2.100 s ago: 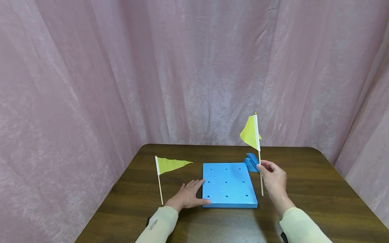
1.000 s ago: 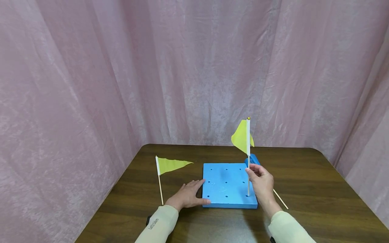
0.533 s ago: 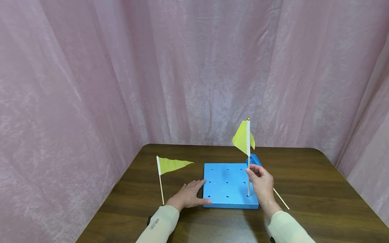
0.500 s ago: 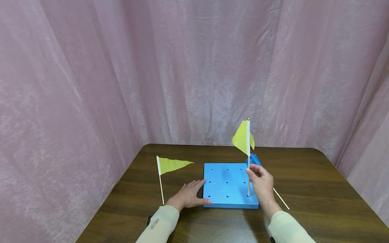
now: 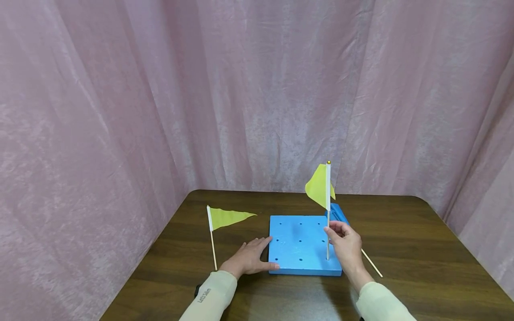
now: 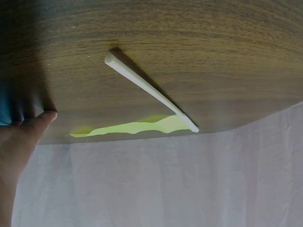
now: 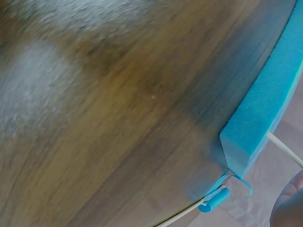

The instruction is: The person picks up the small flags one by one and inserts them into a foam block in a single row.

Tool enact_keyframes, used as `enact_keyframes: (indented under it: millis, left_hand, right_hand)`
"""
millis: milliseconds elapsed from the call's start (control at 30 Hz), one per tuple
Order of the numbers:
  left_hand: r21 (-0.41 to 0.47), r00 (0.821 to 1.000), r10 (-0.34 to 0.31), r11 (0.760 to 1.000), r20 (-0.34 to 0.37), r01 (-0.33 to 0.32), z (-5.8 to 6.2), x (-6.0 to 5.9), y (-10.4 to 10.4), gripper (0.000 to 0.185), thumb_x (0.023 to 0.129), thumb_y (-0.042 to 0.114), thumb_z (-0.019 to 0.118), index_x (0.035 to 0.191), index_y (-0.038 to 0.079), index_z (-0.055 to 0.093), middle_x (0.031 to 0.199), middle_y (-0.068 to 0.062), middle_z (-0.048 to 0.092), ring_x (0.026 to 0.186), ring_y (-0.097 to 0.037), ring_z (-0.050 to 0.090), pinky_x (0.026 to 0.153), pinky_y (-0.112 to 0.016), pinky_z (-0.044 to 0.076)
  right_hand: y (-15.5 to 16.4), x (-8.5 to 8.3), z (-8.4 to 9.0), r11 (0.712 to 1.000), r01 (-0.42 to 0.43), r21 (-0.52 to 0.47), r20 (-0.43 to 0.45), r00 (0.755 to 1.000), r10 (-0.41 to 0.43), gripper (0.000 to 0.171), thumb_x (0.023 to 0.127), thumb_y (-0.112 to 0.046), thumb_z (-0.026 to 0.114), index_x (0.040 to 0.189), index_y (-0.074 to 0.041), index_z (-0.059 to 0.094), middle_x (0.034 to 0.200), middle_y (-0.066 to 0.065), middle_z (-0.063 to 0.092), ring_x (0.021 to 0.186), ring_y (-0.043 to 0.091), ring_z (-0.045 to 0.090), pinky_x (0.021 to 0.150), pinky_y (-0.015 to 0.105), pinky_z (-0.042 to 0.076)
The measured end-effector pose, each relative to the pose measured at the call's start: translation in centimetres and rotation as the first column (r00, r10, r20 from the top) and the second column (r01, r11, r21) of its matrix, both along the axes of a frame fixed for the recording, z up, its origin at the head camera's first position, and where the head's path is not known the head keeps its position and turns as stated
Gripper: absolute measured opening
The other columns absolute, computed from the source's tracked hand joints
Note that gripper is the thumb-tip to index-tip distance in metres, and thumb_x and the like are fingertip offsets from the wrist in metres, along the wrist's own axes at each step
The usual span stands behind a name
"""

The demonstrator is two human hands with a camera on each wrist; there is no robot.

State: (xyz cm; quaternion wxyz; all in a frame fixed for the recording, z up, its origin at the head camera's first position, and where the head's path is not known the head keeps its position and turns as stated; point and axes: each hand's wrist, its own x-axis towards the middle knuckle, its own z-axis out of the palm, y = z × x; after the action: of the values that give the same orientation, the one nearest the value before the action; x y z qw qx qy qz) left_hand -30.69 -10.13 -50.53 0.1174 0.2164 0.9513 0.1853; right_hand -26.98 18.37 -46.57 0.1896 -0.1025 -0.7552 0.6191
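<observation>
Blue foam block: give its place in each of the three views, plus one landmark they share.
Head: the blue foam block lies centre on the table, left hand against its left edge, right hand pinching a flag stick standing in it.
Left wrist: only a dark blue sliver at the left edge, above the fingers.
Right wrist: its side and corner fill the right edge.
Shared landmark: the dark wood table.

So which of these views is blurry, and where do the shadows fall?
Head view: sharp, evenly lit, soft shadow beneath the blue foam peg board. Right wrist view: the brown wooden table is smeared and out of focus. Left wrist view: the lying yellow pennant flag casts a thin shadow.
</observation>
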Motion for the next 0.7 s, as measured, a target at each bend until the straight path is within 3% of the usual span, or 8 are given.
enact_keyframes:
  millis: [400, 700]
  left_hand:
    - [-0.007, 1.000, 0.005, 1.000, 0.001, -0.005, -0.06, -0.08, 0.06, 0.100, 0.079, 0.076, 0.062, 0.158, 0.025, 0.028, 0.158, -0.007, 0.034, 0.147, -0.030, 0.027, 0.116, -0.058, 0.019]
    - [-0.010, 1.000, 0.002, 1.000, -0.005, -0.003, -0.13, -0.15, 0.02, 0.100, 0.079, 0.076, 0.062, 0.158, 0.024, 0.028, 0.158, -0.008, 0.035, 0.147, -0.030, 0.027, 0.116, -0.058, 0.020]
  right_hand:
    - [0.15, 0.40, -0.12, 0.996, -0.062, 0.065, 0.046, 0.997, 0.060, 0.030, 0.096, -0.023, 0.069, 0.117, -0.002, 0.066, 0.104, 0.013, 0.064, 0.089, 0.020, 0.058, 0.071, 0.019, 0.053]
    - [0.10, 0.44, -0.42, 0.994, -0.043, 0.101, 0.051, 0.998, 0.038, 0.024, 0.094, -0.017, 0.070, 0.113, -0.002, 0.067, 0.097, 0.011, 0.066, 0.084, 0.020, 0.060, 0.067, 0.021, 0.052]
